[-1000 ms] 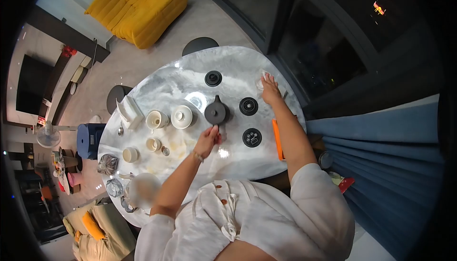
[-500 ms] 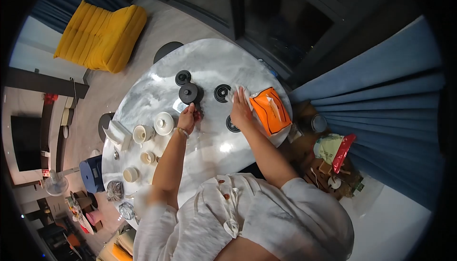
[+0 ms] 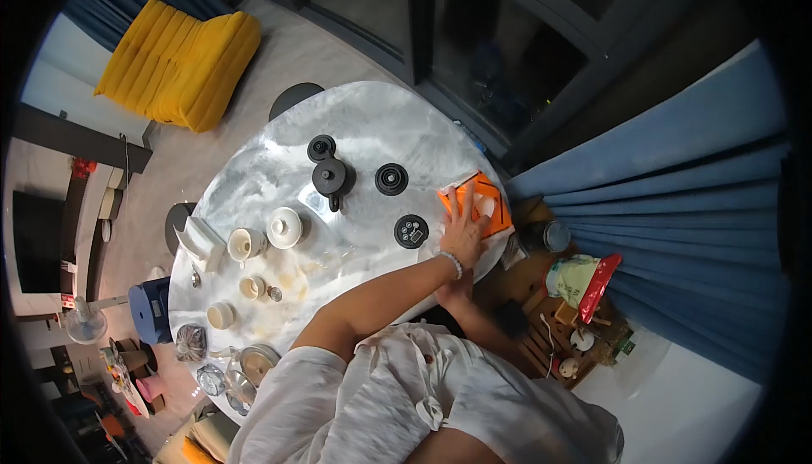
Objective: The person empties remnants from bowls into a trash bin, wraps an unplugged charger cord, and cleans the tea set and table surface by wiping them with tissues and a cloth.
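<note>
My left hand [image 3: 463, 229], with a beaded bracelet at the wrist, lies across the orange soft pack [image 3: 499, 207] at the table's right edge. Its fingers are spread over the pack's top. Under the left wrist is my right hand [image 3: 455, 291], mostly covered, its fingers hidden. A pale, blurred patch shows beside the hands; I cannot make out what it is. Left of them, a round black base with buttons [image 3: 412, 231] and a black ringed disc [image 3: 391, 179] lie flat. A black kettle [image 3: 328, 175] stands farther left, its handle towards me, beside another black round piece [image 3: 321, 148].
On the left of the marble table [image 3: 364, 117] stand a white lidded bowl [image 3: 285, 228], a white pitcher [image 3: 245, 245], small cups [image 3: 222, 316] and a tissue box [image 3: 200, 242]. Glassware [image 3: 254, 367] is near the front edge. A wooden stand [image 3: 541, 341] with items adjoins the right side.
My left hand has let go of the kettle handle and crossed right onto the orange pack. My right hand has drawn back towards me, under the left wrist. The button base is now uncovered.
</note>
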Available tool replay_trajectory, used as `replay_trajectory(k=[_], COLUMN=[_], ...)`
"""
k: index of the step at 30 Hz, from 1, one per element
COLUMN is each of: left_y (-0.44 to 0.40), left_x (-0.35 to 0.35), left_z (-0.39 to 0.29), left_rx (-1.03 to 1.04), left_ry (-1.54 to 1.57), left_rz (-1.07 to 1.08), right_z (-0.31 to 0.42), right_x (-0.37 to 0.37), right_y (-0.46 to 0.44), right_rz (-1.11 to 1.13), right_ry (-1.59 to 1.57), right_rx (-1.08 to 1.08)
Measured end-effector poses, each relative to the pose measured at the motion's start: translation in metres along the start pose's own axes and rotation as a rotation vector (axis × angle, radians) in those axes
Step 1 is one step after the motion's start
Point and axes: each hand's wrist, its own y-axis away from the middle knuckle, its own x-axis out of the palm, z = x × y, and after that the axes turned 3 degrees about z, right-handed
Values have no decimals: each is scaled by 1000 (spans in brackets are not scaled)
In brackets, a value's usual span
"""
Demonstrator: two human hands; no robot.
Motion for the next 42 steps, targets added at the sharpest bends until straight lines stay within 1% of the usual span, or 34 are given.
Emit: replay_trajectory(k=[1, 3, 4, 5, 6, 7, 9, 11, 13, 14, 16, 17, 18, 20, 21, 22, 23, 24, 25, 26, 27, 30, 31, 33, 35, 37, 40, 42], left_y=[-6, -21, -25, -22, -13, 2, 41, 87, 130, 150, 179, 190, 203, 222, 231, 235, 240, 243, 244, 250, 254, 258, 259, 264, 261, 259, 249, 246], left_x=[6, 11, 0, -14, -45, -71, -120, -145, -162, -160, -155, -156, -156, -150, -146, -146, -147, -145, -142, -142, -142, -142, -141, -136, -137, -141, -148, -155], left_z=[7, 23, 24, 31, 32, 38, 53, 73, 80, 84, 90, 89, 89, 91, 93, 89, 87, 90, 94, 94, 95, 101, 101, 104, 103, 103, 104, 99], left_rx=[-8, 252, 257, 220, 181, 172, 128, -14, -150, -253, -383, -439, -444, -550, -563, -618, -671, -673, -708, -749, -748, -697, -732, -724, -779, -773, -743, -744], left_ry=[7, 79, 207, 229, 251, 256, 217, 155, 45, 42, 65, 77, 85, 130, 130, 154, 175, 187, 215, 239, 237, 182, 190, 183, 143, 105, 96, 47], left_rz=[-7, -90, -201, -208, -215, -268, -302, -318, -350, -375, -430, -436, -436, -490, -522, -509, -496, -494, -511, -514, -522, -560, -586, -623, -590, -548, -492, -440], right_z=[-3, -10, -14, -17, -11, -3, 19, 15, 31, 48, 65, 71, 66, 38, 25, 14, 3, -4, -9, -12, -10, 9, 20, 48, 79, 110, 139, 138], right_x=[0, 6, 11, 16, -1, -21, -37, -23, -25, -37, -43, -45, -43, -44, -47, -56, -66, -74, -83, -88, -89, -79, -75, -66, -54, -41, -29, -29], right_y=[-1, -12, -23, -40, -52, -65, -99, -143, -190, -209, -250, -256, -251, -226, -196, -162, -130, -107, -101, -92, -95, -138, -161, -214, -269, -320, -380, -395], right_rz=[6, -219, -214, -194, -201, -223, -121, -243, -214, -138, -117, -90, -84, -110, -53, -3, 73, 143, 142, 207, 259, 189, 171, 159, 159, 119, 26, -172], right_ry=[10, 110, 112, -431, -231, -33, -99, 321, 369, 431, 413, 424, 432, 463, 503, 541, 506, 468, 480, 470, 459, 541, 540, 543, 494, 538, 503, 544], right_rx=[-6, -169, -175, -185, -250, -315, -228, -447, -480, -460, -432, -407, -407, -538, -565, -594, -579, -563, -568, -537, -514, -522, -536, -665, -729, -758, -642, -430])
